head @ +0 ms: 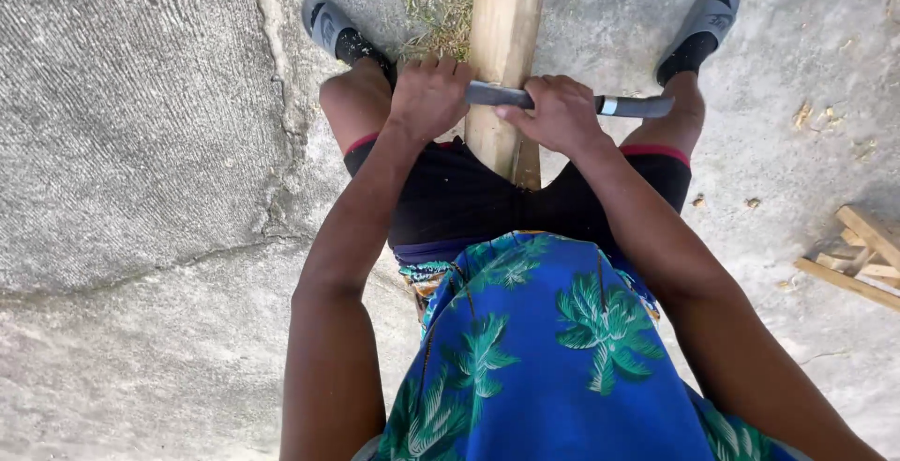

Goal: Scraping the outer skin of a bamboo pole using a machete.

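1. Left hand (429,95) wrapped tight round one end of knife (562,100).
2. Right hand (560,114) clenched near other end.
3. Knife across log (506,48), for steady two-handed hold.
4. Log between legs, kept from sliding.

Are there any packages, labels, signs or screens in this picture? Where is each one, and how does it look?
No packages, signs or screens are in view.
Small pale mark on each grey slipper: left slipper at the upper left, right slipper at the upper right; too small to make out.
Light band around the dark tool held by both hands: a plain ring, not clearly a label.
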